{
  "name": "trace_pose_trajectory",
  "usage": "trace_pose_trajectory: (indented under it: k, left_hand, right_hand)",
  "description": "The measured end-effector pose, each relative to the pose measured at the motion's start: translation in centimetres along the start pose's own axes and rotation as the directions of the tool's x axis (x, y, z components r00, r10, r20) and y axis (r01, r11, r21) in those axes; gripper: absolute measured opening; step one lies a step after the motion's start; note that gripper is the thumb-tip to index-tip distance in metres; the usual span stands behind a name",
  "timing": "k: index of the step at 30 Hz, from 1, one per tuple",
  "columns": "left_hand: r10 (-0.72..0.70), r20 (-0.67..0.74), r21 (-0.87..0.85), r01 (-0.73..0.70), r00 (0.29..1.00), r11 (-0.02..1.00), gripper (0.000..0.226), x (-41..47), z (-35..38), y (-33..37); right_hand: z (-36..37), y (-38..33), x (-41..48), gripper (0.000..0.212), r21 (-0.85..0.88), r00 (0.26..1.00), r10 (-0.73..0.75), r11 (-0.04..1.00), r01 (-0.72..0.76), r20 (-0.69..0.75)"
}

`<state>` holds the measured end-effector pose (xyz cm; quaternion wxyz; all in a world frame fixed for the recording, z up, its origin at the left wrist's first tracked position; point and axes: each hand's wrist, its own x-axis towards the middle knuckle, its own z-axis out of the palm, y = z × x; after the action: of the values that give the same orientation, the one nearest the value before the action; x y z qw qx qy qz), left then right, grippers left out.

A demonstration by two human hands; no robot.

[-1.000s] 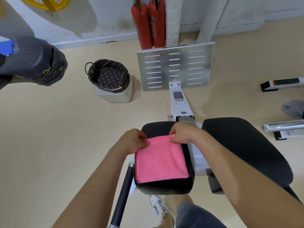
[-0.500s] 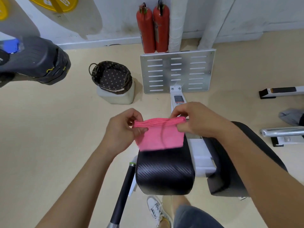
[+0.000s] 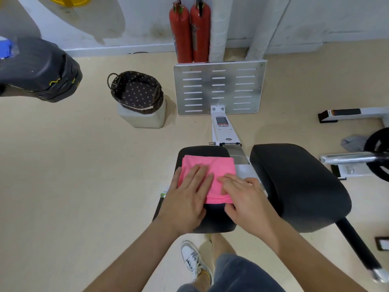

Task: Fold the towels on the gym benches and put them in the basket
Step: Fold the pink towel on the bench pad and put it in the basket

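I am pressing both palms flat on the pink towel [image 3: 212, 167], which is lying folded on the small black pad [image 3: 202, 220] of the bench, right in front of me. My left hand [image 3: 187, 199] is lying open with fingers spread over the towel's left half, and my right hand [image 3: 246, 199] is lying open across its near right corner; neither is pinching or gripping anything, both are only bearing down on the cloth. I am judging that the folding of this towel is about done and that I am smoothing it before lifting. The towel is sitting as a near square, its slightly longer axis running from 6 toward 12 o'clock, with its far edge at 12 o'clock from my fingertips and its near edge tucked under my hands. What the coming move is turning on is the basket [image 3: 136, 91]: it is standing on a pale block on the floor, well apart from the pad, at about 11 o'clock from the towel. That is putting it on my left hand's side, so the left is the nearer hand for the carry, though I am thinking both hands should be closing on the towel's left and right edges so the fold is not falling open on the way. The basket is looking empty, its dotted lining showing. At 3 o'clock, something grey [image 3: 353, 142], perhaps another towel, is lying on the floor by other equipment; I cannot tell for sure.
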<state>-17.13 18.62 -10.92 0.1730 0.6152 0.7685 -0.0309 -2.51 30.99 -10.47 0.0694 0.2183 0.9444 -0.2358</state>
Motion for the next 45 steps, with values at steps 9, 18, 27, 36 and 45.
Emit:
trace_pose_trajectory:
  k: [9,18,27,36,45]
  left_hand:
    - [0.102,-0.131,0.161,-0.080,0.986,0.984,0.034,0.5,0.8,-0.2]
    - [0.068,-0.105,0.232,-0.042,0.992,0.972,0.022,-1.1,-0.4,1.8]
    - [0.063,0.020,-0.058,-0.061,0.998,0.996,0.016,-2.2,-1.3,1.2]
    - [0.029,0.147,-0.284,0.015,0.989,0.959,0.028,-0.5,-2.9,-1.1]
    - [-0.228,0.235,-0.605,0.326,0.945,0.726,0.026,-1.5,-2.5,-4.7]
  right_hand:
    - [-1.8,0.0,1.1,0.023,0.123,0.973,0.002,0.992,-0.032,0.232]
    - [-1.8,-0.6,3.3,0.035,0.216,0.989,0.011,0.975,-0.043,0.150]
    - [-0.2,-0.9,1.1,0.038,-0.001,0.982,-0.168,0.986,0.169,0.090]
    - [-0.2,-0.9,-0.1,0.053,-0.038,0.977,-0.162,0.985,0.169,0.142]
    - [-2.3,0.9,2.9,0.026,0.301,0.983,0.012,0.951,-0.068,0.185]
